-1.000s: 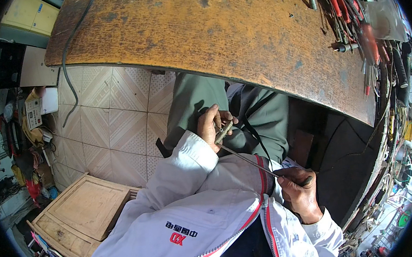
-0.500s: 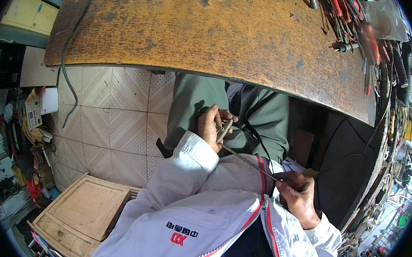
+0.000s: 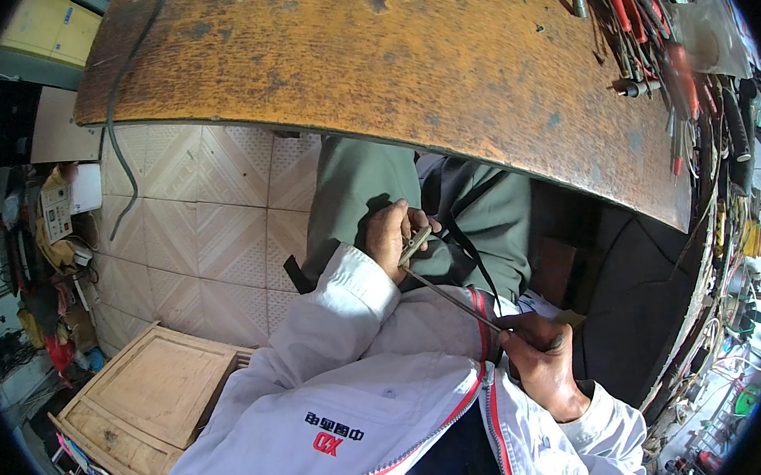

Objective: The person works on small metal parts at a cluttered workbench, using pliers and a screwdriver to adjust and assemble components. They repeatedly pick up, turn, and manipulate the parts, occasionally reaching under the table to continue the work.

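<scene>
Over my lap, my left hand (image 3: 389, 235) is closed around a small, dull brass-coloured metal piece (image 3: 414, 245). My right hand (image 3: 541, 366) lies lower and to the right, gripping a thin straight metal rod (image 3: 452, 297) between thumb and fingers. The rod slants up and left, its far end reaching the left hand beside the metal piece. Whether the tip touches the piece or enters it I cannot tell. A dark rounded end (image 3: 556, 342) shows at the right hand's fingers, perhaps the rod's handle.
A worn wooden table (image 3: 337, 51) spans the top, its front edge beyond my knees. Red-handled pliers (image 3: 627, 3) and many tools crowd its right end. A dark cable (image 3: 119, 143) hangs over its left edge. A wooden cabinet (image 3: 153, 384) stands at lower left on the tiled floor (image 3: 225, 224).
My right hand has shifted slightly left with the rod, nearer my left hand, and its sleeve has swung outward a little. The left hand keeps its grip. The whole view has moved slightly.
</scene>
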